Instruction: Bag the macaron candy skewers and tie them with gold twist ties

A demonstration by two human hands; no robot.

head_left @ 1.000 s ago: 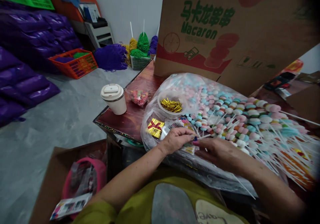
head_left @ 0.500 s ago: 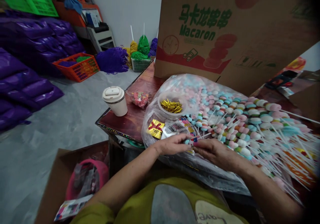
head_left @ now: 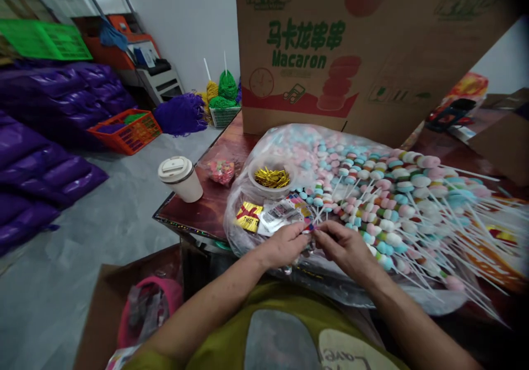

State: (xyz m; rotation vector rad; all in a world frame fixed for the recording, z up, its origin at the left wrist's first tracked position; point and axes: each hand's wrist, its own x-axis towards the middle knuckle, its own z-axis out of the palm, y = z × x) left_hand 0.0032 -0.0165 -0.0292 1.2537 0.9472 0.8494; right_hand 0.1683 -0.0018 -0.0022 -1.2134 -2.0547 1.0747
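My left hand point(head_left: 289, 243) and my right hand point(head_left: 341, 246) meet over the front edge of the clear plastic sheet. Between their fingertips shows a small printed plastic wrapper point(head_left: 309, 228), blue and red at its end. The left fingers are curled round it, and the right thumb and fingers pinch its edge. Its contents are mostly hidden by the left hand. Just beyond lie a stack of flat printed wrappers point(head_left: 285, 211) and a gold packet of twist ties point(head_left: 248, 216). A white bowl point(head_left: 253, 181) holds loose gold twist ties. Many pastel marshmallow skewers point(head_left: 384, 216) lie to the right.
A large cardboard box point(head_left: 306, 105) stands behind the marshmallows. On the table's left are a lidded cup point(head_left: 182, 180) and a bag of colourful sweets point(head_left: 221, 170). Below left, an open carton point(head_left: 103, 298) contains a pink basket point(head_left: 169, 290). Purple bags point(head_left: 37, 183) are stacked farther left.
My view has shifted slightly. The left hand has turned and closed further round the wrapper, hiding the blue piece seen before. My right fingertips have come up to the wrapper's printed end.
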